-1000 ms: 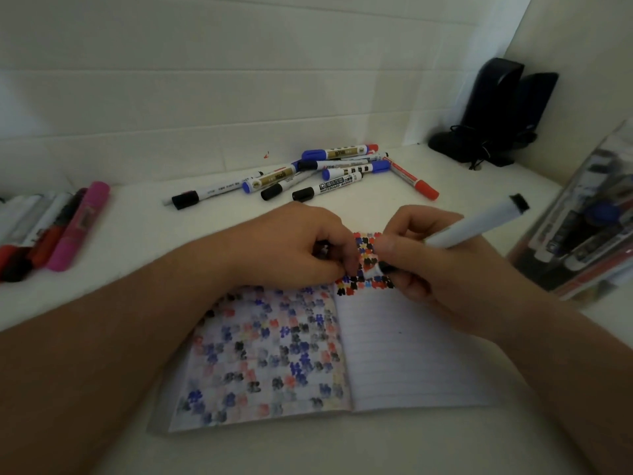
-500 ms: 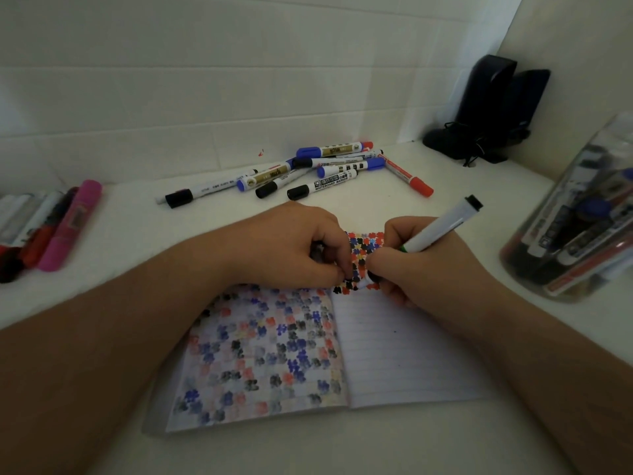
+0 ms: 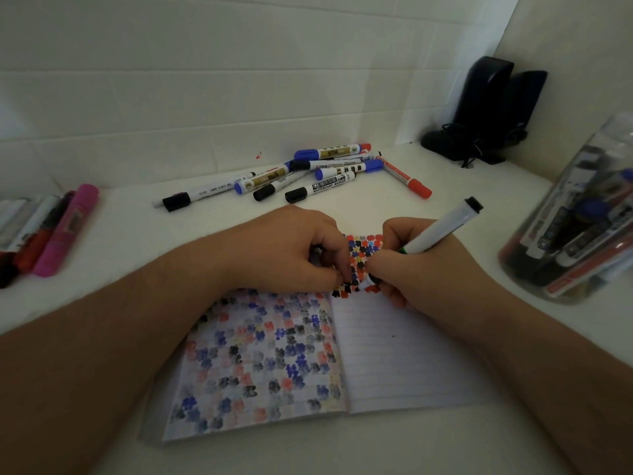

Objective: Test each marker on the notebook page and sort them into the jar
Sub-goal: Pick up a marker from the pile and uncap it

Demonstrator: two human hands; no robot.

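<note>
An open notebook (image 3: 404,354) lies in front of me, its left page covered with coloured blotches, and more blotches (image 3: 363,255) run along the top of the lined right page. My right hand (image 3: 424,269) grips a white marker (image 3: 442,231), whose tip touches the page among those marks. My left hand (image 3: 287,248) rests on the notebook's top edge with its fingers curled round a small dark cap that is mostly hidden. At the right edge stands a clear jar (image 3: 568,234), which holds several markers.
A pile of loose markers (image 3: 308,176) with black, blue and red caps lies behind the notebook by the wall. More markers and a pink one (image 3: 65,231) lie at the far left. Two black speakers (image 3: 486,108) stand in the back right corner.
The marker in my right hand has tilted more upright and its tip has shifted slightly down the row of marks. My left hand has stayed in place.
</note>
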